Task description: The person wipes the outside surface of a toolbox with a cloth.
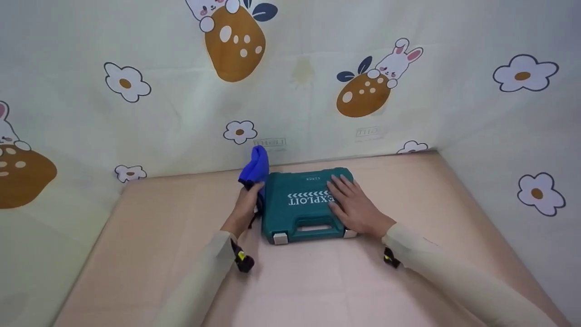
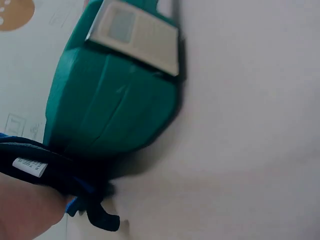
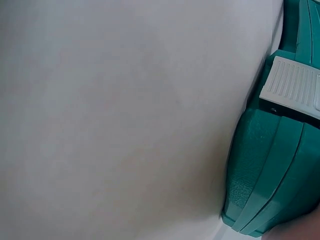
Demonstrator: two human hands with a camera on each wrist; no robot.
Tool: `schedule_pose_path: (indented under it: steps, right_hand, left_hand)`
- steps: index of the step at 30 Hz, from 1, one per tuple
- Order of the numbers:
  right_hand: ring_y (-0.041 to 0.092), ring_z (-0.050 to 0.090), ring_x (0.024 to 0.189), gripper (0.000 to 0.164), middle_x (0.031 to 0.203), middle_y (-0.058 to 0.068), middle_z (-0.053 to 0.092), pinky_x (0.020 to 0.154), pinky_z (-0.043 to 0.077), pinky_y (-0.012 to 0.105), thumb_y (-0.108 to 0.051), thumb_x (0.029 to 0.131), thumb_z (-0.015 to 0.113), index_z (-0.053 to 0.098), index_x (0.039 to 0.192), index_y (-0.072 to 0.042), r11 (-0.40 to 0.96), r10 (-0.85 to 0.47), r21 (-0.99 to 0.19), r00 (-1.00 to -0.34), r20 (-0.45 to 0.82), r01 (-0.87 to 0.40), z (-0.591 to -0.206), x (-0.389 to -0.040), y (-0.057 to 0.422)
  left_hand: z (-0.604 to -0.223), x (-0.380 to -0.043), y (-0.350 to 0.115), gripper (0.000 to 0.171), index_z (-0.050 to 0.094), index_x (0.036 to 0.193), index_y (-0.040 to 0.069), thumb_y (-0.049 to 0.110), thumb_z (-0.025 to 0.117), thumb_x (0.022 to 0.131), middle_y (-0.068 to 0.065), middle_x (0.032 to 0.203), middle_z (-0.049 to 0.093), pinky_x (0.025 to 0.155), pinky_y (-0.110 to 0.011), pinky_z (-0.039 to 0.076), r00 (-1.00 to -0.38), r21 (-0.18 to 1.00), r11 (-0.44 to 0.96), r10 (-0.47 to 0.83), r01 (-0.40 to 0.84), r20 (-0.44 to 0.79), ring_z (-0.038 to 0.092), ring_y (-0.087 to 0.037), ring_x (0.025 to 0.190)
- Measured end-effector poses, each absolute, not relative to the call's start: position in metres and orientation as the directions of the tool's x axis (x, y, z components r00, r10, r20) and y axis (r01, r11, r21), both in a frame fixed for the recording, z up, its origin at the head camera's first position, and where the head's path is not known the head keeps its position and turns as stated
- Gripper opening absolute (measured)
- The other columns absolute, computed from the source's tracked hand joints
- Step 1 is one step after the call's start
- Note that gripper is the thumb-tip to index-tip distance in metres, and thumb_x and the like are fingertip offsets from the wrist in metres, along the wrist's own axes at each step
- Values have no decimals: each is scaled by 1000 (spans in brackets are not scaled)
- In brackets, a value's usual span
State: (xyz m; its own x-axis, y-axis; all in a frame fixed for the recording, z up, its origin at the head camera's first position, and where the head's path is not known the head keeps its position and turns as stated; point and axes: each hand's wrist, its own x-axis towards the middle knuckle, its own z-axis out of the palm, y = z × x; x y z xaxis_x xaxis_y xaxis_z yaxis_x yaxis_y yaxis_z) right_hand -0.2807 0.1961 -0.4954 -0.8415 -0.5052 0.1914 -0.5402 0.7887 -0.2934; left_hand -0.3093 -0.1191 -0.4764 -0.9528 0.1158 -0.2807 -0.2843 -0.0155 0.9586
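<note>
Steadying the green case (image 1: pixel 295 210), apparently, the right hand (image 1: pixel 357 208) lies outspread while the left hand (image 1: pixel 244 208) grips a blue fabric item (image 1: pixel 257 167), probably needing careful placement next.

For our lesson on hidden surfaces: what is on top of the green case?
The right grip rests on the green case, beside white lettering. Anything beneath that grip is covered and cannot be seen.

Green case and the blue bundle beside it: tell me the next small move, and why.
Probably lay the blue bundle down on the table, left of the green case: the left hand grips it close beside the case, while the right hand rests on top, which should keep the case still.
</note>
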Motion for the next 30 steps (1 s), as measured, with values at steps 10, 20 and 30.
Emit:
schedule_pose_path:
  steps: [10,20,30]
  right_hand:
    - [36,11,152,61,165,18,21,119,7,55,-39,111,35,29,159,-2,796,-502,-284,-845,185,-535,-495,-281,196]
    - [35,11,152,60,164,18,22,119,8,55,-38,111,35,30,159,-2,809,-493,-265,-851,181,-524,-494,-280,196]
    - [36,8,152,77,166,18,18,119,5,56,-55,105,39,26,160,-2,790,-518,-290,-841,155,-540,-494,-281,198]
  left_hand:
    - [-477,-319,-121,78,6,162,4,36,48,103,-15,165,14,116,-61,15,-957,960,-48,109,-274,-268,13,-31,150]
    - [-481,-302,-130,79,5,161,3,29,50,102,-15,164,16,118,-52,15,-957,954,-126,138,-274,-256,15,-29,148]
    - [-484,-273,-140,80,1,160,5,25,51,102,-18,164,12,119,-54,12,-947,947,-127,173,-294,-270,11,-33,150]
